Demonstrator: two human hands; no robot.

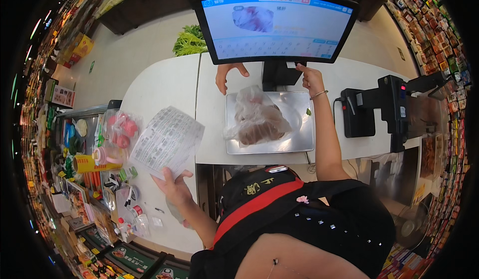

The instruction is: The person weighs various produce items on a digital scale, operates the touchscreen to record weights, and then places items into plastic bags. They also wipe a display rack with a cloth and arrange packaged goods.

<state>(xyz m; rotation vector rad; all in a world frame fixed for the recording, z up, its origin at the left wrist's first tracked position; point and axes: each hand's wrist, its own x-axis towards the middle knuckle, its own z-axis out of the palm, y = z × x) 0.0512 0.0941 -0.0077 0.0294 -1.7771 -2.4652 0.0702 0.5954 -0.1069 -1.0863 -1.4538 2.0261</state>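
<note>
My left hand [176,189] holds a printed paper sheet [168,140] by its lower edge, above the left part of the white counter [176,73]. My right hand [311,80] is at a small white label [291,65] under the lower edge of the scale's display screen [275,24]; the contact is too small to be sure. A clear plastic bag [258,118] with dark reddish-brown contents rests on the metal weighing plate [299,148], between my hands. A green leaf bit [308,112] lies near the plate's right edge.
Another person's hand [229,76] reaches in beneath the screen. Leafy greens [189,41] are behind the counter. At right stand a black stand [357,112] and a scanner-like device [394,107]. A pink-lidded bottle [106,155], bagged pink items [122,127] and small bottles [131,215] are at left.
</note>
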